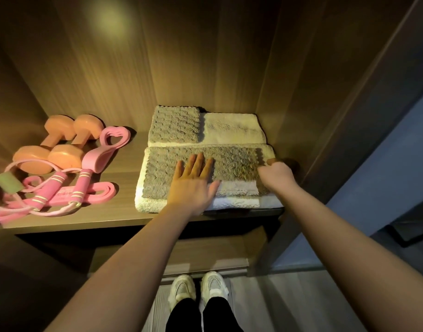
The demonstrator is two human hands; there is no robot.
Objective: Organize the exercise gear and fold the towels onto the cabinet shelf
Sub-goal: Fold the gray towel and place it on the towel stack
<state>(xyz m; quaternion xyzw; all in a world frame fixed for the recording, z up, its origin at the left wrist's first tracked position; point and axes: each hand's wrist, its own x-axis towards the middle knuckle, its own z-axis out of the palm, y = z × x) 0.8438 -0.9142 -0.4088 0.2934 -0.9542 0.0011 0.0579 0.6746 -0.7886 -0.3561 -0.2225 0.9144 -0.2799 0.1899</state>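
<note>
Reaching forward with both bare forearms to the cabinet shelf. Pressing left grip flat, fingers spread, on the front grey towel, itself lying on a folded white towel at the shelf's right front. Pinching that grey towel's right end with right grip, fingers curled. Leftward: pink jump rope, pink resistance band, then orange dumbbells. Farthest back: second grey towel on a rear white towel.
</note>
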